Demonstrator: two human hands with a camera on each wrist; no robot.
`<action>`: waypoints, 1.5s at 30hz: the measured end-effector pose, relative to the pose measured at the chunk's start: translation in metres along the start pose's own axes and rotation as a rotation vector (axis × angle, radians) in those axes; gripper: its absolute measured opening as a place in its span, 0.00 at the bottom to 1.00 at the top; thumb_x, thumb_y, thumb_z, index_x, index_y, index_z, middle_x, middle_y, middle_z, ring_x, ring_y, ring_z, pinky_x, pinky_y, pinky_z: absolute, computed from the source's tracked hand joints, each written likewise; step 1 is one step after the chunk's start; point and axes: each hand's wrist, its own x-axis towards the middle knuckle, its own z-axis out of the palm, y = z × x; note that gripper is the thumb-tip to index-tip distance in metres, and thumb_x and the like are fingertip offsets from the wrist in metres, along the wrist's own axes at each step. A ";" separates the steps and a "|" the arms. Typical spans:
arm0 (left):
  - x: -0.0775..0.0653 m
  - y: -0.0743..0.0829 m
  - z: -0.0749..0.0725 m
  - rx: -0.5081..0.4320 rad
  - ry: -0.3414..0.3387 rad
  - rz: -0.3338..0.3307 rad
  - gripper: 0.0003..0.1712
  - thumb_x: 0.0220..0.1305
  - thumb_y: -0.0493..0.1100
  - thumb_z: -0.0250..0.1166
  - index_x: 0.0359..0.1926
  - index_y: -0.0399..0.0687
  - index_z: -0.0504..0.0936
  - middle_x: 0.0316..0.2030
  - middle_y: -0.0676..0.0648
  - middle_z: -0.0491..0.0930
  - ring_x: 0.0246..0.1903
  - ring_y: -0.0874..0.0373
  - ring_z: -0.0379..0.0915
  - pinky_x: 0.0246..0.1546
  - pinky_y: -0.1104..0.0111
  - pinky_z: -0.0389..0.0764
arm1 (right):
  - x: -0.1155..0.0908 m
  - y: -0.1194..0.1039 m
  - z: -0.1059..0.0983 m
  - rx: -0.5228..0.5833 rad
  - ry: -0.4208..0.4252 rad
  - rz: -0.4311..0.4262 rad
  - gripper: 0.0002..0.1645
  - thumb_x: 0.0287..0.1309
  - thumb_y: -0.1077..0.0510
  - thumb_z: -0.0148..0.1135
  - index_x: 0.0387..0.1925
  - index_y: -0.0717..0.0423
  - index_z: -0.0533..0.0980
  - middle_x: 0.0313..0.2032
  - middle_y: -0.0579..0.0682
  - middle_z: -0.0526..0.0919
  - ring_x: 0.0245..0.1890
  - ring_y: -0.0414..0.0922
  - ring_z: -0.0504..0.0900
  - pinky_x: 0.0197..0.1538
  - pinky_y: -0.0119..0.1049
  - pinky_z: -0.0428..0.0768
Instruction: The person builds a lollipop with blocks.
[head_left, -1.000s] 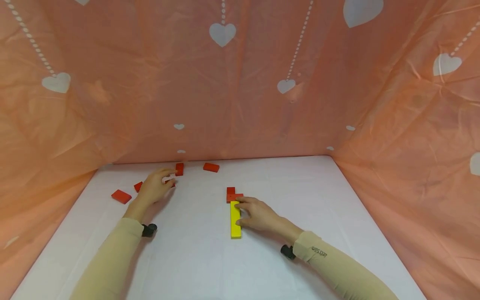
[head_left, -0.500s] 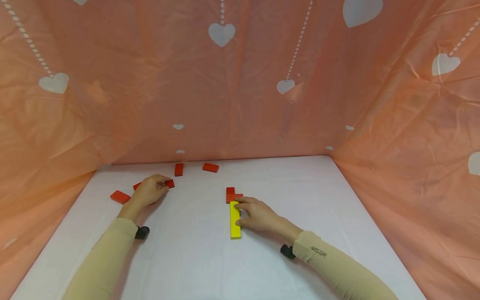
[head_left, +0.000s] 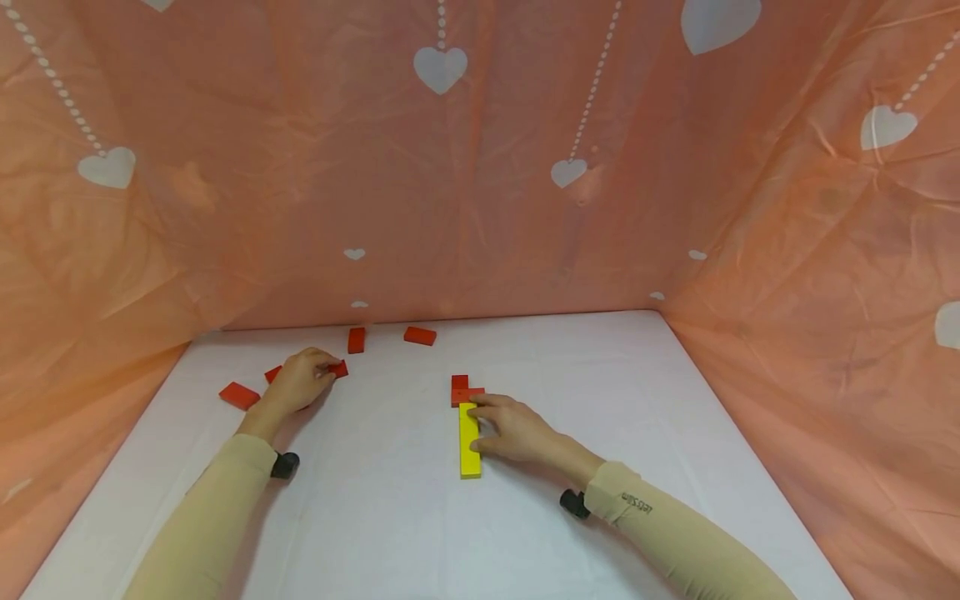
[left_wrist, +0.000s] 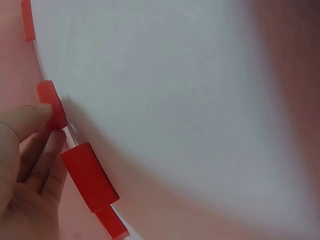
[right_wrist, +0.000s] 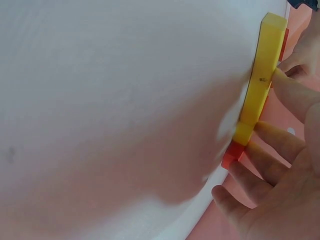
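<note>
My left hand (head_left: 298, 385), at the back left of the table, pinches a small red block (head_left: 341, 368) between thumb and fingers. The left wrist view has the thumb on this red block (left_wrist: 60, 117), with another red block (left_wrist: 90, 177) close by. My right hand (head_left: 517, 429) rests its fairly straight fingers along the right side of a long yellow block (head_left: 468, 454). In the right wrist view, its thumb touches the yellow block (right_wrist: 262, 80) and other fingertips reach the red block (right_wrist: 233, 152) at its far end. Two red blocks (head_left: 460, 382) meet beyond the yellow one.
Two red blocks lie near the back edge, one upright in view (head_left: 356, 340) and one sideways (head_left: 420, 336). Left of my left hand are a red block (head_left: 239, 396) and a partly hidden red block (head_left: 273, 374). A pink curtain (head_left: 510, 250) encloses the white table (head_left: 600, 375).
My left hand has drawn back from beside the upright red block and its fingers have closed on the nearer red block. My right hand has stayed at the yellow block.
</note>
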 end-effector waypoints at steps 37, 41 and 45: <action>0.034 0.097 0.037 -0.165 -0.014 -0.017 0.22 0.71 0.39 0.68 0.64 0.40 0.81 0.67 0.36 0.71 0.67 0.36 0.65 0.64 0.43 0.75 | 0.000 0.001 0.000 -0.004 -0.007 0.018 0.35 0.66 0.46 0.70 0.71 0.54 0.75 0.75 0.53 0.67 0.75 0.54 0.67 0.74 0.53 0.68; 0.042 0.106 0.050 -0.163 -0.021 0.019 0.21 0.71 0.38 0.68 0.63 0.40 0.82 0.66 0.35 0.72 0.67 0.36 0.66 0.65 0.43 0.75 | 0.000 0.001 -0.001 -0.008 -0.010 0.018 0.35 0.67 0.46 0.70 0.71 0.53 0.75 0.75 0.53 0.68 0.75 0.54 0.67 0.74 0.53 0.68; 0.050 0.115 0.061 -0.165 -0.017 0.092 0.21 0.70 0.37 0.69 0.62 0.39 0.83 0.62 0.37 0.77 0.63 0.38 0.71 0.65 0.45 0.76 | 0.000 0.001 -0.002 -0.012 -0.015 0.022 0.35 0.67 0.45 0.70 0.71 0.53 0.75 0.75 0.53 0.68 0.75 0.53 0.67 0.74 0.53 0.68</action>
